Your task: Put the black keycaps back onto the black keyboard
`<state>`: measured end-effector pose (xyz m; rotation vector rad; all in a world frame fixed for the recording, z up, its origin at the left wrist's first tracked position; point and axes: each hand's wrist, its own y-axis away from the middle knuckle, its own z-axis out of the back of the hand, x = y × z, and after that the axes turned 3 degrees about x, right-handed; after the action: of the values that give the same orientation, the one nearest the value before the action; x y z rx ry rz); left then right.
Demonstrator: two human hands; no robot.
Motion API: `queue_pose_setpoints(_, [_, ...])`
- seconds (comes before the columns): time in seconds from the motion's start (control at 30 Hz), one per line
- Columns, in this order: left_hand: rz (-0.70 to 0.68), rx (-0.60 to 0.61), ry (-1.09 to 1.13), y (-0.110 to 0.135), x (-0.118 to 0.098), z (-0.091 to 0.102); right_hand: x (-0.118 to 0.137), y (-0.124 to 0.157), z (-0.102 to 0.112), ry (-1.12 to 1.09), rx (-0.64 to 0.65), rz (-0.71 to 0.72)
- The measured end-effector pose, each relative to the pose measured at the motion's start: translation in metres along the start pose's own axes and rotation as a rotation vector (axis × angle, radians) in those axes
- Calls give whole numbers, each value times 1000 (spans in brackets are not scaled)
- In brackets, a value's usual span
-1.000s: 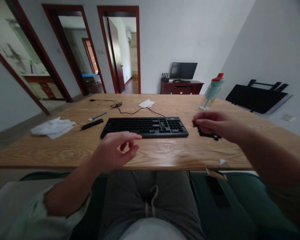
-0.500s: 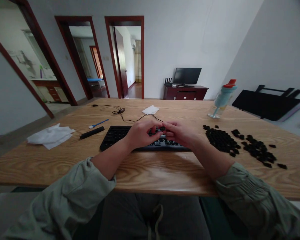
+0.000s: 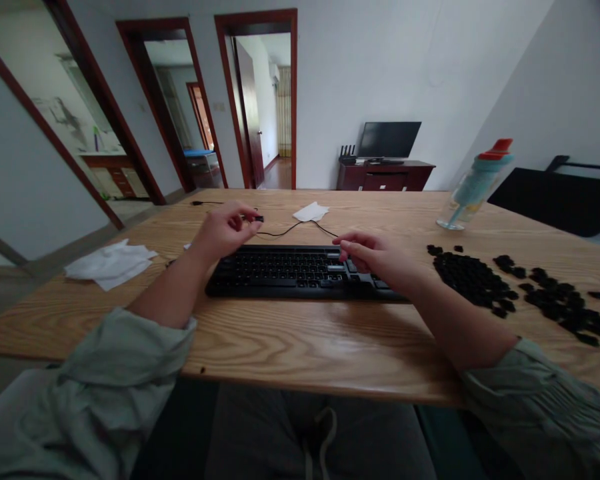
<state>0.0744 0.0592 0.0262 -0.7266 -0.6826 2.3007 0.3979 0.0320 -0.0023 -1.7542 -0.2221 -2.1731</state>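
A black keyboard (image 3: 285,272) lies across the middle of the wooden table (image 3: 300,340). My left hand (image 3: 225,230) hovers above its far left corner, fingers pinched on a small black keycap (image 3: 258,219). My right hand (image 3: 373,257) rests on the keyboard's right part, fingers curled down against the keys; whether it holds anything is hidden. A heap of loose black keycaps (image 3: 473,280) lies on the table right of the keyboard, and a second scatter of keycaps (image 3: 560,303) lies further right.
White tissues (image 3: 109,263) lie at the table's left, another tissue (image 3: 310,212) beyond the keyboard beside its black cable (image 3: 280,231). A light-blue bottle with a red lid (image 3: 475,187) stands at the back right. Doorways and a TV cabinet (image 3: 385,175) are behind.
My hands were together over the keyboard's middle half a second ago. The left hand has moved left and up with a keycap; the right hand has dropped onto the keyboard's right part.
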Motion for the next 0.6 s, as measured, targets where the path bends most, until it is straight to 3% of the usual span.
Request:
queue_pose_setpoints(0.03, [62, -1, -29, 5, 18, 12, -1, -1, 2, 57, -21, -3])
queue_pose_setpoints(0.1, [131, 139, -69, 16, 52, 29, -4, -3, 5, 185, -38, 14])
queue_pose_setpoints(0.17, [158, 303, -86, 25, 76, 36, -9, -4, 3, 324, -13, 53])
queue_pose_setpoints(0.23, [160, 381, -90, 32, 87, 36, -13, -5, 0, 465, 21, 83])
queue_pose_setpoints(0.43, [133, 365, -78, 32, 72, 27, -12, -2, -2, 662, -14, 150])
queue_pose_setpoints(0.6, [146, 309, -111, 29, 40, 27, 4, 38, -3, 579, -35, 209])
